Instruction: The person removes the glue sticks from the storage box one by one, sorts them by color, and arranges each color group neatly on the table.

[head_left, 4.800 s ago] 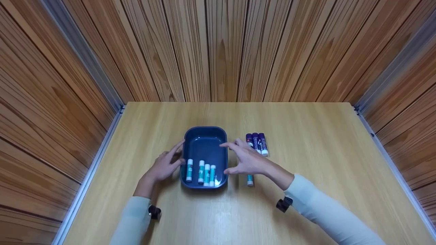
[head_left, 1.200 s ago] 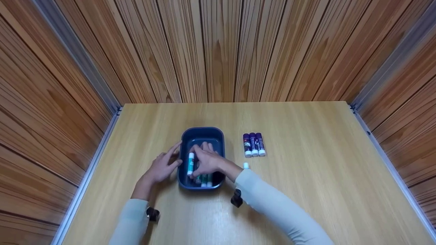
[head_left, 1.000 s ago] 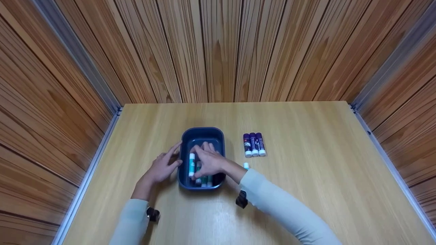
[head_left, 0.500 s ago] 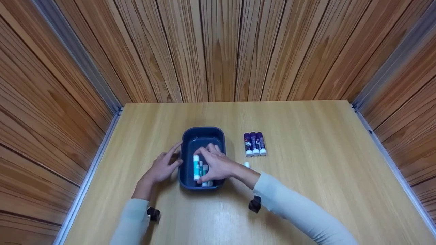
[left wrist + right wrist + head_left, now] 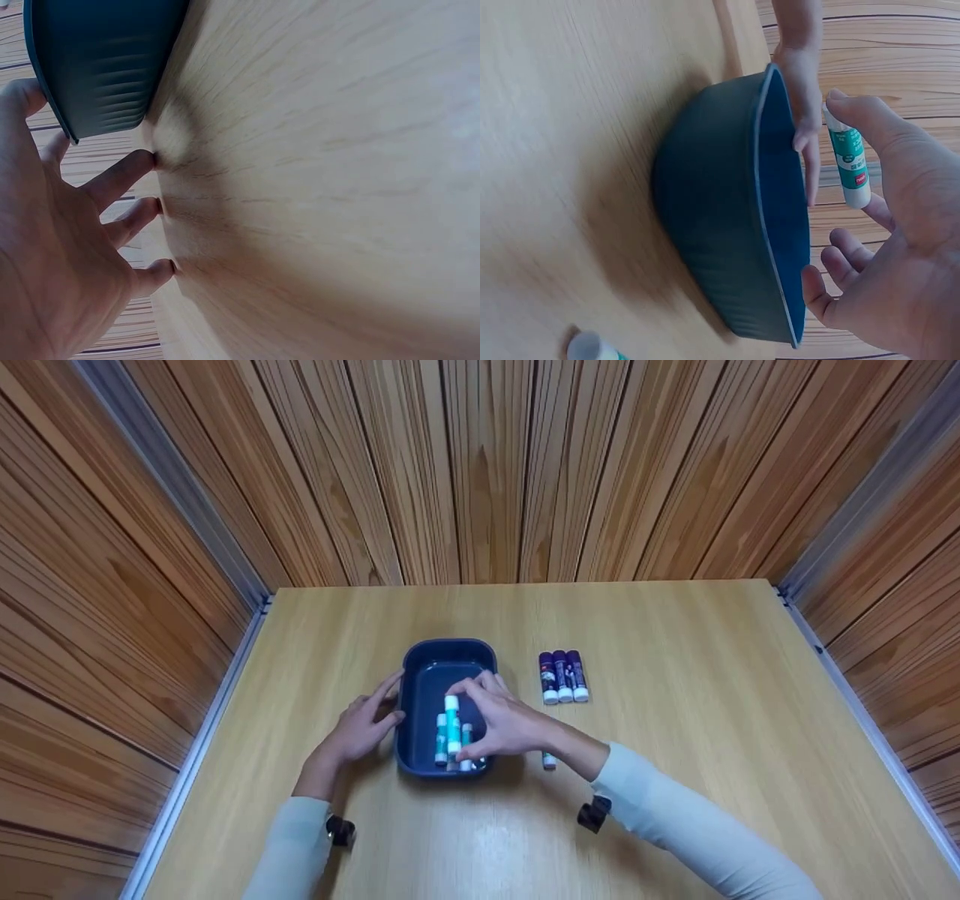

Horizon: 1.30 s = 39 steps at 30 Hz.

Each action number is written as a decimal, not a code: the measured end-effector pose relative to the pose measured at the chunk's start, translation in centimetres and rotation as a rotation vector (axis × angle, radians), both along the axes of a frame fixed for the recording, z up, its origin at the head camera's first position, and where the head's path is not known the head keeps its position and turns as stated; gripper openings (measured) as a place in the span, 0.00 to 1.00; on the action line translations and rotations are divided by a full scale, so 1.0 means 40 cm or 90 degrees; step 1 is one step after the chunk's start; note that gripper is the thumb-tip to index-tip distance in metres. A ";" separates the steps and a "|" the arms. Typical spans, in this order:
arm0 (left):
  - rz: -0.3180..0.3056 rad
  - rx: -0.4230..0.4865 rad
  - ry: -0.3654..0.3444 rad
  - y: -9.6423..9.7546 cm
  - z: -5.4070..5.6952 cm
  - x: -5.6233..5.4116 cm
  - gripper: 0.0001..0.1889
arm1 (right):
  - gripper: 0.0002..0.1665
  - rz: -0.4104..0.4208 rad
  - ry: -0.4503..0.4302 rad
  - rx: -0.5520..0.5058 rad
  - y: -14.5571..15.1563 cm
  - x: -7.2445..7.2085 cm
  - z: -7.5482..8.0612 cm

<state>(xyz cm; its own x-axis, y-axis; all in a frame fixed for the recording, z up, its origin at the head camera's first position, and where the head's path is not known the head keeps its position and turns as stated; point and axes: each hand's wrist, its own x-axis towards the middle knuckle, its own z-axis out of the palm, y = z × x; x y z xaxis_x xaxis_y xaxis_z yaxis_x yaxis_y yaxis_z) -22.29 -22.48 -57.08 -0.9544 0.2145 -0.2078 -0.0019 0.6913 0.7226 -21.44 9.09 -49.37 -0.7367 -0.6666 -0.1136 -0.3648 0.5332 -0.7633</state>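
My right hand [image 5: 508, 721] pinches a white-capped teal glue stick [image 5: 850, 166] by its ends, between thumb and a finger, above the dark blue tray [image 5: 439, 675]. In the tray lie more teal glue sticks [image 5: 441, 740]; the held one partly covers them. My left hand [image 5: 362, 729] stays at the tray's left side, with fingers spread. In the left wrist view, its thumb and index finger touch the tray's rim [image 5: 46, 101], and the other fingertips meet the table. The right wrist view shows the tray's outer wall [image 5: 712, 195], with its inside mostly hidden.
Three purple glue sticks [image 5: 562, 678] with white ends lie side by side right of the tray. Nearer, another teal glue stick [image 5: 549, 761] sits on the table, mostly hidden under the right wrist. Wood-patterned walls [image 5: 487, 472] enclose the table [image 5: 675, 697].
Earlier the right hand was empty and the teal sticks lay in the tray. It has since taken the leftmost one and carried it rightward over the others. The left hand has barely moved.
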 end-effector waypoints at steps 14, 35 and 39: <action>0.005 -0.011 -0.016 -0.002 0.005 0.004 0.38 | 0.54 -0.057 -0.011 -0.016 0.104 0.008 -0.015; 0.010 -0.013 -0.012 -0.001 -0.002 0.001 0.39 | 0.51 -0.128 0.023 0.010 0.283 0.027 -0.068; 0.008 -0.012 -0.013 -0.004 -0.002 0.000 0.39 | 0.52 -0.140 0.036 0.027 0.316 0.033 -0.075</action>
